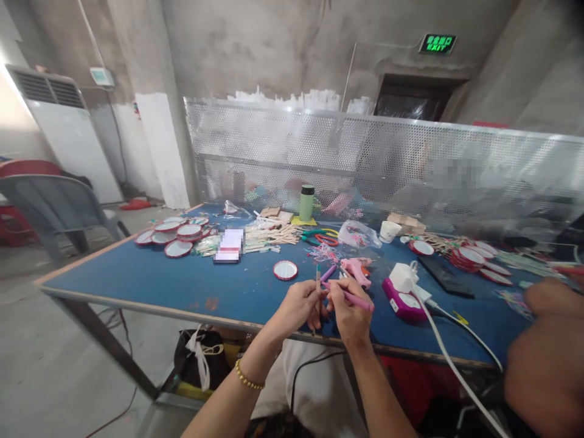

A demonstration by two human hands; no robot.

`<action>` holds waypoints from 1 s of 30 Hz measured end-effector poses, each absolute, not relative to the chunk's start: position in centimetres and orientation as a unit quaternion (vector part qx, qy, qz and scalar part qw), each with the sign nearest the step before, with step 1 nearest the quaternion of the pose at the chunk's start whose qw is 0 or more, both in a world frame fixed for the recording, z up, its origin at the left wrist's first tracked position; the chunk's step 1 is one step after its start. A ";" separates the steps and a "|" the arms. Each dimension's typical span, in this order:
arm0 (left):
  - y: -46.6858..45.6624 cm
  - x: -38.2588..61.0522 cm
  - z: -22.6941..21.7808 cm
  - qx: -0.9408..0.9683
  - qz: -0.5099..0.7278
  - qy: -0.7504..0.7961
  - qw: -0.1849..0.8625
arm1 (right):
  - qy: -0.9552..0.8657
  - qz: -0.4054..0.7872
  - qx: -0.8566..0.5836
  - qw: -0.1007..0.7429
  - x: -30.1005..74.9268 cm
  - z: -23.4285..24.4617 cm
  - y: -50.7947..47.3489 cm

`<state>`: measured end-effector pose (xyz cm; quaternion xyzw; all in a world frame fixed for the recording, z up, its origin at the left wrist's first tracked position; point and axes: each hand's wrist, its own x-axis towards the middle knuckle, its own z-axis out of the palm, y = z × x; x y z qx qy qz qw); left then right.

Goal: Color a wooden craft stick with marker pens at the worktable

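Note:
My left hand (298, 304) is closed round a thin wooden stick (318, 281) with a teal tip, held upright above the table's front edge. In my right hand (351, 319) is a pink pen (358, 299), its front end at the stick. Fingers hide where the two meet. A purple stick-like piece (328, 273) lies just beyond my hands, beside a pink glue gun (358, 271). To the left of them rests a round, red-rimmed lid (285, 271) with a pale inside.
Red-rimmed lids (177, 248) are piled at left, near a phone (229, 245) and many wooden sticks (269, 236). Behind are pliers (314, 234), a green bottle (307, 204) and a paper cup (389, 231). At right, a purple power strip (404, 301) trails cables near another person's arm (542, 359).

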<state>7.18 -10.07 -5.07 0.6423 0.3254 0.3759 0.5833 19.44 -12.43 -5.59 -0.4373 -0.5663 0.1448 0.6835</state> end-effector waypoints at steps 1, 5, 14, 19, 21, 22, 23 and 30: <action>-10.0 7.2 -5.1 0.643 0.374 0.327 0.582 | -0.567 0.148 -0.442 0.680 19.5 -5.5 -12.4; -9.9 7.3 -5.2 0.655 0.363 0.335 0.573 | -0.561 0.159 -0.453 0.675 19.6 -5.6 -12.1; -9.8 7.1 -5.5 0.658 0.361 0.335 0.570 | -0.554 0.165 -0.467 0.669 19.6 -5.8 -12.0; -9.8 7.2 -5.5 0.658 0.357 0.345 0.566 | -0.561 0.162 -0.473 0.660 19.4 -5.4 -12.1; -9.8 7.2 -5.4 0.661 0.355 0.347 0.563 | -0.562 0.159 -0.474 0.659 19.4 -5.3 -12.0; -9.9 7.2 -5.4 0.663 0.355 0.347 0.561 | -0.562 0.156 -0.474 0.659 19.4 -5.3 -12.0; -9.9 7.2 -5.3 0.664 0.354 0.349 0.558 | -0.563 0.151 -0.474 0.660 19.3 -5.3 -12.0; -9.9 7.1 -5.5 0.668 0.354 0.355 0.549 | -0.568 0.141 -0.474 0.658 19.4 -5.2 -12.0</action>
